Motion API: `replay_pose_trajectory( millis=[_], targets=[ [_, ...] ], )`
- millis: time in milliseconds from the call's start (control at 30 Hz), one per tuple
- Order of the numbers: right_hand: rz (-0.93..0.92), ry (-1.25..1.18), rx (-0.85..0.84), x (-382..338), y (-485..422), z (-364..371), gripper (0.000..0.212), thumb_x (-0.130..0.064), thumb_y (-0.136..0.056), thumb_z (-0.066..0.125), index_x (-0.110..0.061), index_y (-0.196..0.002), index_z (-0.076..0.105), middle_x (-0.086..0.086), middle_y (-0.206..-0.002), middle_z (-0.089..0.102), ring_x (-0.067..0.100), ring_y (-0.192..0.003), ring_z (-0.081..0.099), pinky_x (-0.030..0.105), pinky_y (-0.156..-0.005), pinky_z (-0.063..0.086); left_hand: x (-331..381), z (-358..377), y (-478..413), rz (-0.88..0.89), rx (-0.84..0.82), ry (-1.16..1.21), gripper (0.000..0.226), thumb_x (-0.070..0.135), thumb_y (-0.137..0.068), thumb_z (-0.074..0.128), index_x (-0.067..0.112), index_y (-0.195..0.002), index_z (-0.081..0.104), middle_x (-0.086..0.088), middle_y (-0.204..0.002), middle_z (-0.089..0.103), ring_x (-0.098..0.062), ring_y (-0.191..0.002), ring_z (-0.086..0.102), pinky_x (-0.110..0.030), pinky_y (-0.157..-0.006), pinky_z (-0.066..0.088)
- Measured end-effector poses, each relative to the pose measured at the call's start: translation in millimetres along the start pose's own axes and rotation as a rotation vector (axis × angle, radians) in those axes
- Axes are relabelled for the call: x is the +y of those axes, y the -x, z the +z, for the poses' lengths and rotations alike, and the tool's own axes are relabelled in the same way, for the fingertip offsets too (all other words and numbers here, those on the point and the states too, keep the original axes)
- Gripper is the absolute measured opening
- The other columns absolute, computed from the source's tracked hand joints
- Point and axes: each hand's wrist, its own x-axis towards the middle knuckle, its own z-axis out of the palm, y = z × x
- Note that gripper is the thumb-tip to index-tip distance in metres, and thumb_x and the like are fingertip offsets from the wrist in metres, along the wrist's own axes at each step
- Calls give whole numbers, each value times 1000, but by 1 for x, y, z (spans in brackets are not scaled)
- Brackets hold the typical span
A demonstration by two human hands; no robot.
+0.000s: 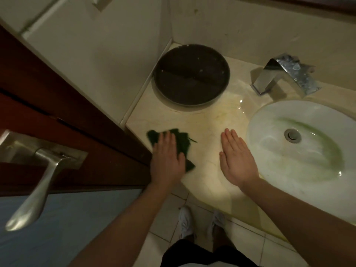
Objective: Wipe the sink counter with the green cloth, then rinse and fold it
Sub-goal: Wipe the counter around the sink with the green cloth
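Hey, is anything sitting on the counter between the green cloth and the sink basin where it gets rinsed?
Only the person's own right hand, flat over the counter between the green cloth and the basin. The dark round tray sits farther back, off that path.

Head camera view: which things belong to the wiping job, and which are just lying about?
Job: green cloth, pressed flat by the left hand; sink counter; sink basin; faucet.
Lying about: dark round tray; door handle.
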Motion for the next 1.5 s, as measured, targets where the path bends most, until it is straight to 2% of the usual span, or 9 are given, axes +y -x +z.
replay_pose_trajectory(
  millis=[133,267,467,567,633,800,967,1367,1500],
  targets=[
    [8,-13,-6,1,-2,1,60,-33,-99,20,-7,-153,18,10,-161,15,23,-150,9,35,-120,8,-20,-8,-31,-139,59,-16,68,37,-93,23,8,-154,11,-10,-162,11,-25,-150,2,-46,-122,7],
    [12,-54,-22,15,3,-5,65,-36,-96,17,-5,-152,22,13,-160,20,26,-149,12,40,-121,15,-4,-5,-17,-136,43,-22,69,35,-93,27,5,-153,12,-13,-162,13,-28,-149,4,-47,-121,8],
    [112,42,34,32,38,-7,57,-29,-99,26,3,-145,36,21,-151,37,36,-144,27,40,-116,21,93,34,71,170,-99,2,73,38,-90,32,4,-152,17,-13,-161,14,-29,-150,7,-50,-120,13],
    [103,83,34,25,33,-8,56,-10,-93,47,4,-145,34,23,-152,35,37,-144,27,41,-117,21,98,36,82,297,-149,17,71,38,-90,30,7,-152,21,-9,-161,16,-25,-150,7,-49,-119,18],
    [131,72,49,17,25,-9,56,-6,-92,47,4,-145,35,22,-152,35,36,-144,26,43,-117,23,78,27,68,241,-135,7,70,38,-90,30,8,-153,19,-8,-161,17,-25,-150,8,-49,-119,18],
    [131,11,48,7,7,-2,58,-26,-96,23,3,-146,33,21,-153,33,33,-145,26,43,-118,25,14,3,-12,-102,43,-40,69,38,-94,26,7,-154,10,-10,-162,12,-26,-150,4,-46,-121,10],
    [125,-1,76,7,7,2,57,-28,-99,25,-3,-150,26,15,-158,24,26,-149,14,38,-121,14,-3,-9,-67,-208,66,-54,70,40,-93,22,6,-153,10,-11,-162,12,-27,-150,3,-48,-121,11],
    [119,-117,84,12,5,4,52,-19,-100,34,-1,-148,31,15,-157,28,23,-148,16,34,-121,11,96,17,-78,85,-12,-85,65,35,-96,25,7,-153,14,-10,-162,13,-28,-150,3,-44,-121,4],
    [259,-173,149,-7,-4,-11,53,-25,-99,38,-9,-149,33,10,-157,30,25,-147,20,37,-121,12,96,8,-84,90,-66,285,52,27,-101,24,13,-151,27,-3,-161,21,-19,-149,11,-40,-122,12]
  ],
)
